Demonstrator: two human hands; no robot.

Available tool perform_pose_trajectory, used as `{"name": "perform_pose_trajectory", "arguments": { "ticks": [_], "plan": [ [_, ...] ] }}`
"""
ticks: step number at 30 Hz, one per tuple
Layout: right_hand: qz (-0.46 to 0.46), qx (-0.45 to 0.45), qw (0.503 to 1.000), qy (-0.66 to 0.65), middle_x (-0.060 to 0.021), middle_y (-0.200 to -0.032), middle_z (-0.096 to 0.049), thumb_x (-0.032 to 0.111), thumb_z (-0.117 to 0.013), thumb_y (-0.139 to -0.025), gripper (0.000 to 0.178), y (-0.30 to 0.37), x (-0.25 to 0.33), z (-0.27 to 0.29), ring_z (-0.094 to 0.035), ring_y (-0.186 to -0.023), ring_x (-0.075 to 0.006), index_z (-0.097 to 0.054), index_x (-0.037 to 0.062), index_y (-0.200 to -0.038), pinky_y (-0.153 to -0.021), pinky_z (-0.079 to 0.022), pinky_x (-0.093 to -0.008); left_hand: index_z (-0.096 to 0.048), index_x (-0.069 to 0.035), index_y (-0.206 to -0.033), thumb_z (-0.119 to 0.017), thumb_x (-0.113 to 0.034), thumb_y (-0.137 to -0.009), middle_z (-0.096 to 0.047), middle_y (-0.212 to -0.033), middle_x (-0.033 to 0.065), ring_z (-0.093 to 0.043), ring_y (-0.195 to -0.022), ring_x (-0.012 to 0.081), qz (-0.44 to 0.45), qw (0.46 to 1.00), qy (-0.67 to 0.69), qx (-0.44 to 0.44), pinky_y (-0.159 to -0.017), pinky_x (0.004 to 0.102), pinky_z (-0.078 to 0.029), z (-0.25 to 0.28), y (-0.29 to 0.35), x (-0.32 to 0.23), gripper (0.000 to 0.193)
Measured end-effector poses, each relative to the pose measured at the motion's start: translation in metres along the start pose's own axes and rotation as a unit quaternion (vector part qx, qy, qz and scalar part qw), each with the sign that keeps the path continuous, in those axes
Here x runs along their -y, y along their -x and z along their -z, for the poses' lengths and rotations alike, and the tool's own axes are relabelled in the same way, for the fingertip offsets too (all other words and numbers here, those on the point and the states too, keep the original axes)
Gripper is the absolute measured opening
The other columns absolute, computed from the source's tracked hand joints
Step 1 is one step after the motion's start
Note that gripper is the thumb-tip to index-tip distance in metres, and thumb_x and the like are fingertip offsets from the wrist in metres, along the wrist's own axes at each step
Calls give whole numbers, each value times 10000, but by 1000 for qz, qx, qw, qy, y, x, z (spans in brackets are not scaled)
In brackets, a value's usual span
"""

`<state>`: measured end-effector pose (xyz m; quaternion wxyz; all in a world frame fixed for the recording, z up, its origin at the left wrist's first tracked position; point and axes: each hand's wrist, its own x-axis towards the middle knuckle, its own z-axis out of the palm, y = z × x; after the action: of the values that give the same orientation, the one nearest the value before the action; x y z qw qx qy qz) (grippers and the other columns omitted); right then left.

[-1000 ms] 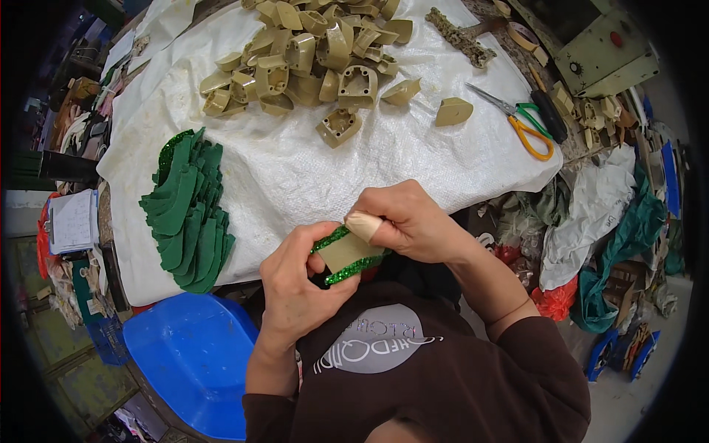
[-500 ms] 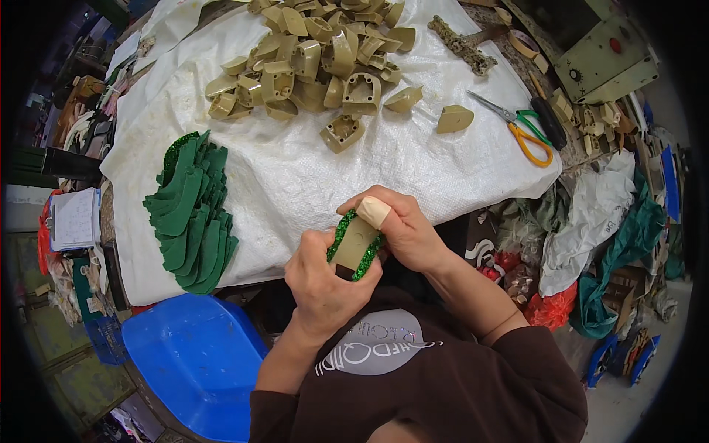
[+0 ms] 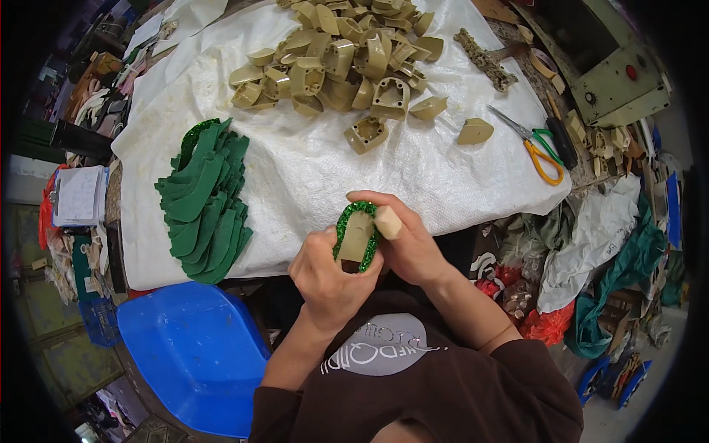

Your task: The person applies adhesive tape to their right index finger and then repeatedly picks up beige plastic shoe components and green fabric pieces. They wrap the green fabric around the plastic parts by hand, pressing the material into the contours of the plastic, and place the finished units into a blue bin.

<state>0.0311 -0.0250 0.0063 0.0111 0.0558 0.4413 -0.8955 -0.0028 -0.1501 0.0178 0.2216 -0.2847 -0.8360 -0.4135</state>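
Observation:
Both of my hands hold one beige shoe heel (image 3: 358,238) close to my body, past the table's near edge. A green glitter strip (image 3: 344,218) curves around the heel's sides and far end. My left hand (image 3: 325,269) grips the left side with curled fingers. On the right, my right hand (image 3: 408,244) has its thumb, wrapped in pale tape, at the strip's edge, and its index finger lies behind the far end. The fingers cover parts of the heel. To the left lies a fanned stack of green cover pieces (image 3: 203,199), most with the matte side up.
Beyond my hands, a pile of beige heels (image 3: 340,63) sits on a white woven sheet (image 3: 295,170). Scissors (image 3: 535,144) with orange and green handles lie at the right. A blue plastic basin (image 3: 192,354) is at the lower left, plastic bags (image 3: 598,229) at the right.
My right thumb has shifted off the heel's far end to its right edge, uncovering the strip there. The heel stands more upright in view. The whole view has shifted slightly.

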Motion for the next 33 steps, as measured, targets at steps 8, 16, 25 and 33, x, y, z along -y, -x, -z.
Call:
{"name": "perform_pose_trajectory", "arguments": {
  "ticks": [8,16,25,33],
  "plan": [
    [161,-16,941,297,-108,-1166,-523,77,-470,-907,390,4,0,-14,-517,-1061,-178,-454,25,-1293,-916,-404,-291,-468,4,-857,-858,-148,-572,-579,-722,112,-626,-609,238,18,999,23,-15,-536,323,-506,2,1,1,506],
    [179,27,927,329,-122,-1045,-522,123,-586,-839,466,-2,3,-26,-526,-935,-223,-449,20,-1272,-854,-403,-299,-476,-7,-833,-858,-185,-575,-564,-658,115,-598,-526,249,69,991,112,-33,-478,328,-482,9,4,11,495],
    [233,155,846,454,-109,-1132,-492,122,-644,-802,411,-52,13,-37,-425,-1050,-279,-558,105,-1203,-897,-369,-373,-455,7,-1065,-741,-101,-667,-424,-1047,120,-445,-966,214,194,954,44,-225,-887,350,-374,102,69,96,502],
    [400,128,640,643,-103,-1122,-498,60,-658,-706,279,-115,1,-94,-422,-1068,-295,-657,110,-980,-882,-314,-443,-539,34,-1129,-684,-171,-786,-508,-1028,178,-461,-997,284,621,772,-88,-106,-893,434,-368,159,230,232,425]
  ]
}}
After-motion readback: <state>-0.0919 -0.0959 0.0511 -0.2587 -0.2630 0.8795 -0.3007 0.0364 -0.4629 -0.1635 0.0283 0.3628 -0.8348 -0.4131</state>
